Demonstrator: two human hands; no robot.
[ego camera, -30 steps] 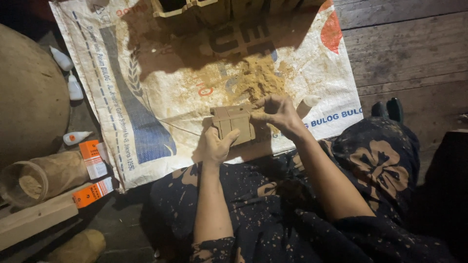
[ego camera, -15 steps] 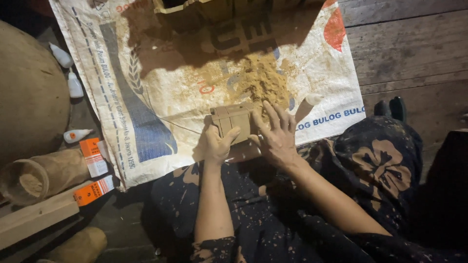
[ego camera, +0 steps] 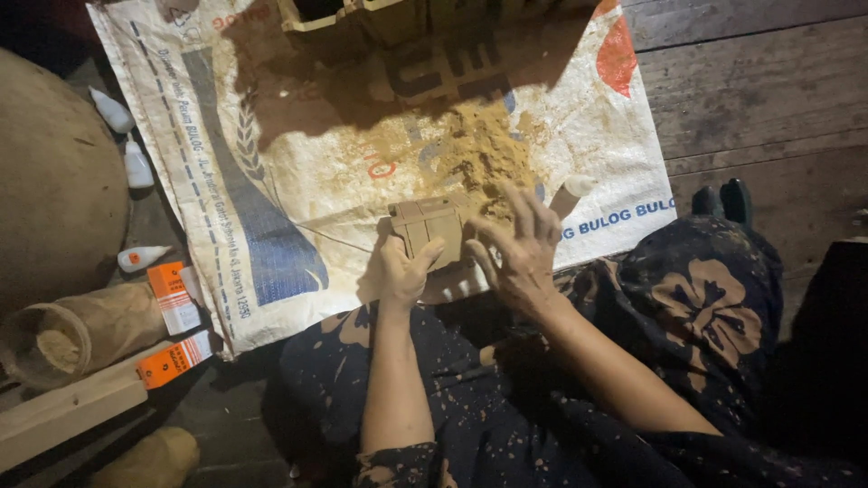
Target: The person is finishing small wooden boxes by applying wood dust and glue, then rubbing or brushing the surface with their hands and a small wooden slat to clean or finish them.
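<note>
A small flat wooden piece (ego camera: 432,228) made of joined slats lies at the near edge of a white woven sack (ego camera: 298,172) spread on the floor. My left hand (ego camera: 402,271) grips its near left corner, thumb on top. Over its right end hovers my right hand (ego camera: 517,248), fingers spread and resting against the wood. A heap of yellow-brown sawdust (ego camera: 479,149) sits on the sack just beyond the piece.
Wooden box parts (ego camera: 362,23) stand at the sack's far edge. To the left are small white glue bottles (ego camera: 136,163), orange and white cartons (ego camera: 172,294), a jar of sawdust (ego camera: 68,334), a wood plank (ego camera: 63,416) and a large round brown object (ego camera: 50,172). Dark floorboards (ego camera: 750,81) lie right.
My right hand slid from the far right corner of the wooden piece toward me and opened its fingers over the right end. The left hand kept its grip.
</note>
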